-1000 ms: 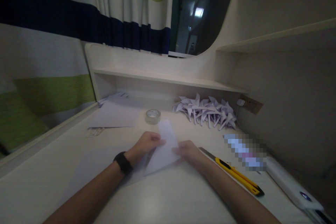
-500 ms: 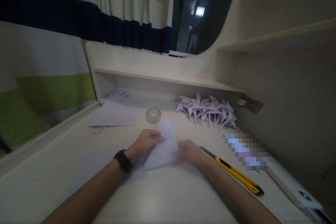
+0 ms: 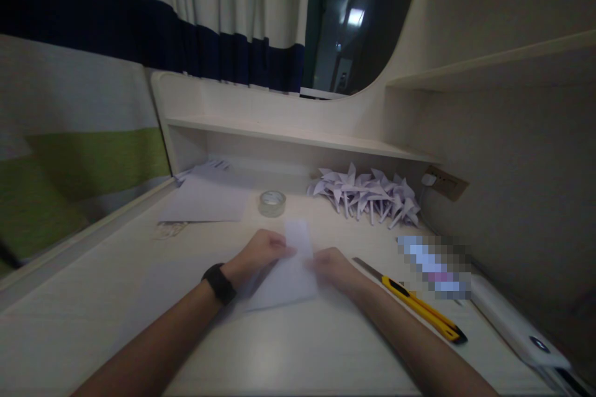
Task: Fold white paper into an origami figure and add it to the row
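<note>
A sheet of white paper (image 3: 286, 282), folded at least in part, is held up slightly above the desk in front of me. My left hand (image 3: 261, 253) pinches its left side between thumb and fingers. At the paper's right edge, my right hand (image 3: 338, 270) closes its fingers on the sheet; those fingertips are a little blurred. Under my left forearm lies a larger white sheet (image 3: 162, 288), flat on the desk. A yellow and black utility knife (image 3: 421, 307) with its blade out rests just right of my right forearm.
Behind the paper stands a roll of clear tape (image 3: 272, 204). Several white paper pinwheels (image 3: 367, 195) are piled at the back right. A paper stack (image 3: 209, 195) lies at the back left. A blurred-out screen (image 3: 433, 267) and a long white device (image 3: 516, 322) line the right side.
The folded paper has turned slightly, and its lower edge has shifted down and toward the left. Both hands stay on it, nearly in place.
</note>
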Available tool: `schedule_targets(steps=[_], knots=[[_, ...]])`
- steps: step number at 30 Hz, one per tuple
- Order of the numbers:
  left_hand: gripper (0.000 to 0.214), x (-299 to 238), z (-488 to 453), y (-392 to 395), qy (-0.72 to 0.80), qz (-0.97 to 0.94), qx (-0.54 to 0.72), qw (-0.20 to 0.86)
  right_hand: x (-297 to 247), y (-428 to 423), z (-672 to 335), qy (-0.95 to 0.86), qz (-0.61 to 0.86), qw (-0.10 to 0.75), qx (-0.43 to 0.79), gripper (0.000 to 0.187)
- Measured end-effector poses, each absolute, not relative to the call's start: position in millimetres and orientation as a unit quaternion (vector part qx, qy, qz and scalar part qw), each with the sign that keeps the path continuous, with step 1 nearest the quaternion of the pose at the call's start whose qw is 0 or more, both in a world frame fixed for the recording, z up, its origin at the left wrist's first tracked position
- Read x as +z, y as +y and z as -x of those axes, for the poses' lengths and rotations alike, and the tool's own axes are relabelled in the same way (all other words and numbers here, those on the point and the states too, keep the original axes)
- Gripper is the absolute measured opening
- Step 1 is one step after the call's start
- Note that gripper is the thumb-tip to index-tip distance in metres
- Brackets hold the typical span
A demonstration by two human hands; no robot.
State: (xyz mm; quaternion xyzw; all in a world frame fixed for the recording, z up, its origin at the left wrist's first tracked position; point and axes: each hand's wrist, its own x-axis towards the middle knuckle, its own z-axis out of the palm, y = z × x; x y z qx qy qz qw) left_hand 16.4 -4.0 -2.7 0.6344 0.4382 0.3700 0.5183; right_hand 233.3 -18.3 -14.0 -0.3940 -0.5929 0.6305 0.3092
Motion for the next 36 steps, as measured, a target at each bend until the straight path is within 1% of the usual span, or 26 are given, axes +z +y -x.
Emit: schedule_targets(steps=[3,9,16,21,26,29,36], knots=[[0.038,-5.3,-17.3,-2.4,0.438,-0.659,0.358,0.495,-17.5,-16.2,-232.3,-0.591,0.411,0.313,0.619,0.053],[0.038,-6.6,-17.8,-5.5,0.422,-0.658,0.361,0.508,-17.9,-16.7,-230.8,-0.570,0.409,0.332,0.630,0.054],[0.039,-6.3,-18.7,-7.2,0.418,-0.663,0.350,0.513,-24.8,-13.9,-230.7,-0.554,0.403,0.343,0.643,0.050],[0.035,-9.3,-18.9,-5.3,0.418,-0.673,0.344,0.504,-23.7,-14.2,-230.0,-0.557,0.415,0.358,0.624,0.050],[0.031,-9.1,-17.7,-5.3,0.428,-0.631,0.385,0.520,-16.3,-18.4,-232.3,-0.579,0.380,0.312,0.650,0.051],[0.032,-6.0,-17.6,-6.7,0.435,-0.623,0.393,0.518,-14.8,-19.3,-233.8,-0.584,0.383,0.303,0.648,0.052],[0.033,3.1,-16.2,-10.0,0.446,-0.626,0.419,0.483,-8.6,-19.6,-234.1,-0.608,0.370,0.271,0.648,0.049]])
